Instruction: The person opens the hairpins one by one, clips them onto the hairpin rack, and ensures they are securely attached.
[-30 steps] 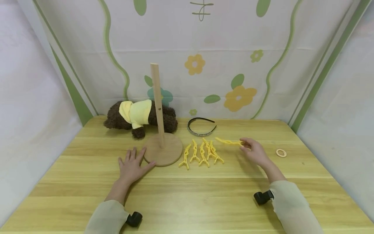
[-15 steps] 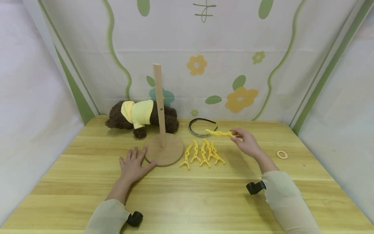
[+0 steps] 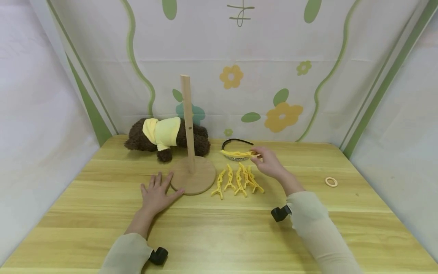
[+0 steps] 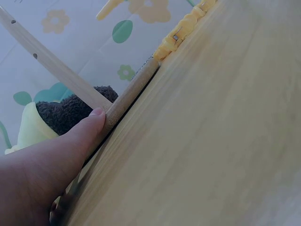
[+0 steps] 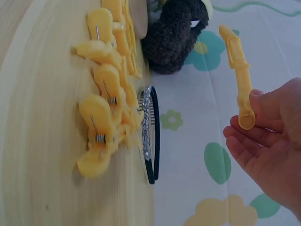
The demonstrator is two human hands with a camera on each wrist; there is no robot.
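Note:
My right hand [image 3: 268, 161] pinches a yellow hair clip [image 5: 241, 75] by its handle end, with the long end pointing left. In the head view that clip overlaps the headband [image 5: 146, 127], a black band with a glittery front. My left hand [image 3: 156, 193] lies spread on the table, thumb and fingertips at the edge of the round base of a wooden stand [image 3: 193, 180]. The thumb [image 4: 96, 115] touches the base rim in the left wrist view. Several more yellow hair clips [image 3: 239, 180] lie side by side to the right of the base.
A dark brown plush toy in a yellow hoodie [image 3: 167, 131] lies on its side behind the stand. Far right on the wooden table [image 3: 219, 236] is a small pale ring [image 3: 331, 182]. A white cloth backdrop with flowers [image 3: 260, 45] stands along the back edge.
My right hand has carried the yellow hair clip leftward and slightly away from me, from the table's right side to over the headband. The left hand stays at the base.

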